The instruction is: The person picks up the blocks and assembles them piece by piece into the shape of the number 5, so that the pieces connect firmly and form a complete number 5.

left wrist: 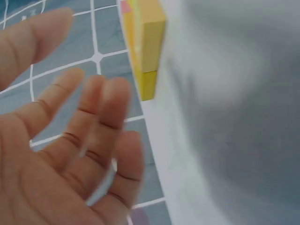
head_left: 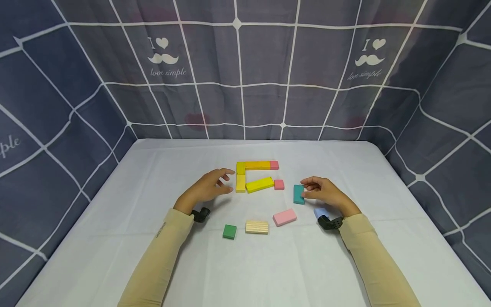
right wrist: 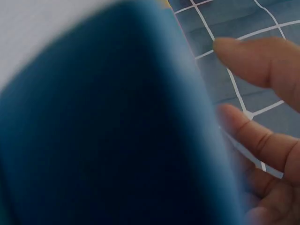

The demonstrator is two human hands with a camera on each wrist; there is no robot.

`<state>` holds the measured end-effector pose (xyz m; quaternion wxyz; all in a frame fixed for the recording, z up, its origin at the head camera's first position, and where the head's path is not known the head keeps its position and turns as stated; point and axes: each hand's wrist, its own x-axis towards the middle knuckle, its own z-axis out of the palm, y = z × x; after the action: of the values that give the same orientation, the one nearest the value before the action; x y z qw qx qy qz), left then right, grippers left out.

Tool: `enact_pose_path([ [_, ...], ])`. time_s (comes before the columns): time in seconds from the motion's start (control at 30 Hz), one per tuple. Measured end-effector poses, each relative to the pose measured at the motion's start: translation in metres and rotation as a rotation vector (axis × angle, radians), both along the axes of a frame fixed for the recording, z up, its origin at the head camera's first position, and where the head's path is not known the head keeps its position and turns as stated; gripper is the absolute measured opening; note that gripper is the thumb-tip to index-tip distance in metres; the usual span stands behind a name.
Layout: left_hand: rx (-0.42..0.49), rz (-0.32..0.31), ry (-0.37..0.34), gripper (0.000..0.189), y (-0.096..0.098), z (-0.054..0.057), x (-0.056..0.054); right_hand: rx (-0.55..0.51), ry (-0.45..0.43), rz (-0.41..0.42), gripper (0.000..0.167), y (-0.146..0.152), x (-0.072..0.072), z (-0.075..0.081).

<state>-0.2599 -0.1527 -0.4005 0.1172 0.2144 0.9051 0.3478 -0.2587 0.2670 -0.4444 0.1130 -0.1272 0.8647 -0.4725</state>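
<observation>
My left hand (head_left: pixel 209 186) hovers with spread fingers just left of a column of yellow blocks (head_left: pixel 240 183); in the left wrist view its palm holds nothing. A yellow-orange block (head_left: pixel 258 165) and a small red block (head_left: pixel 274 165) run right from the column's top. Below them, a tilted yellow block (head_left: pixel 260 184) has its right end by another small red block (head_left: pixel 278 184). At the right, my right hand (head_left: pixel 324 190) has thumb and fingertips at the right edge of a teal block (head_left: pixel 298 194). Its thumb and fingers stand apart in the right wrist view.
A light blue block (head_left: pixel 320 212) lies under the right wrist, where a large, blurred blue block (right wrist: pixel 108 117) fills much of that wrist's view. Nearer me lie a pink block (head_left: pixel 284 217), a ridged wooden block (head_left: pixel 257 227) and a green block (head_left: pixel 229 231). Grey gridded cloth (head_left: pixel 264 55) walls the white table.
</observation>
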Motion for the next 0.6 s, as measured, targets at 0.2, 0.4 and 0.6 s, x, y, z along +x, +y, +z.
enact_pose_path([
  [0.2, 0.032, -0.052, 0.079, 0.048, -0.006, -0.005, 0.011, -0.042, -0.019, 0.019, 0.054, 0.005, 0.001, -0.001],
  [0.4, 0.065, -0.155, 0.038, 0.041, -0.011, -0.008, 0.021, -0.042, -0.018, 0.034, 0.056, 0.006, 0.000, -0.004],
  [0.6, 0.090, -0.233, -0.067, 0.040, -0.015, -0.011, 0.032, 0.006, 0.047, 0.070, 0.058, 0.007, 0.001, -0.005],
])
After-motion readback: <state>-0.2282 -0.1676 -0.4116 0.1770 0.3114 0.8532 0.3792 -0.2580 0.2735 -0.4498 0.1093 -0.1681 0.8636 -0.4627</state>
